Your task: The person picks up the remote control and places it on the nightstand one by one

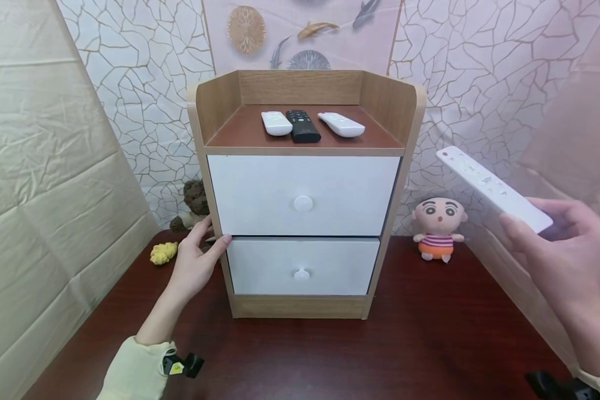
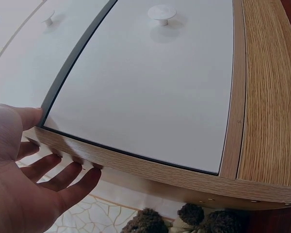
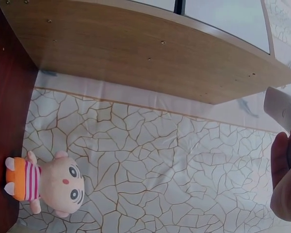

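Observation:
A wooden cabinet with two white drawers, both closed, stands on the dark red table. My left hand holds its left side edge, thumb on the front and fingers along the side; the left wrist view shows the same hand near the gap between the drawers. To the right of the cabinet, my right hand grips a white remote control by its near end, held up and tilted. On the cabinet's top shelf lie a white remote, a black remote and another white remote.
A plush doll in a striped shirt sits right of the cabinet. Behind the cabinet's left side is a brown plush toy, with a yellow lumpy object near it. Cloth-covered walls flank the table.

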`<move>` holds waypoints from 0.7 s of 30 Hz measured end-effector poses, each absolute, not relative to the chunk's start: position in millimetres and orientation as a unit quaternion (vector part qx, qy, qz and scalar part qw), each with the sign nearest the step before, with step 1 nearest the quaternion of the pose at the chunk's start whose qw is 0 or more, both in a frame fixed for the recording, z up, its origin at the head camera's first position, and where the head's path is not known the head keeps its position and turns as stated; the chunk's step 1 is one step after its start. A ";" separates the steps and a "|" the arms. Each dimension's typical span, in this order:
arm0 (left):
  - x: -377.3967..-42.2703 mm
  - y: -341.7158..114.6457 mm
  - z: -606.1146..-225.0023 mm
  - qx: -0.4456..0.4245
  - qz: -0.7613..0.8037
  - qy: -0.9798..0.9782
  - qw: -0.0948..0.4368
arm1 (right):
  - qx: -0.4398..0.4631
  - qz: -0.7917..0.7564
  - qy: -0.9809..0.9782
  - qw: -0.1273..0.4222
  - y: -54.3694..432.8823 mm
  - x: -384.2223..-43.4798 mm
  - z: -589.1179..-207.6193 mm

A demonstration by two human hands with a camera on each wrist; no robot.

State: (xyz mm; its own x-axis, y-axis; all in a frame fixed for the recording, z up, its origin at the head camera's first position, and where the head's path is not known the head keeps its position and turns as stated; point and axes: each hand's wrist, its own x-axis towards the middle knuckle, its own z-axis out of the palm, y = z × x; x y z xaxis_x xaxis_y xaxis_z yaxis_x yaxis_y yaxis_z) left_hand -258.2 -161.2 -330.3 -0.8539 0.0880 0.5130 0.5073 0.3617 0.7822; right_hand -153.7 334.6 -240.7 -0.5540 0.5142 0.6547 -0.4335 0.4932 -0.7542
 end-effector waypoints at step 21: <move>-258.1 -161.3 -329.0 -0.183 -0.536 -0.801 0.194 | 0.003 0.487 -0.727 0.484 321.7 -153.3 -231.3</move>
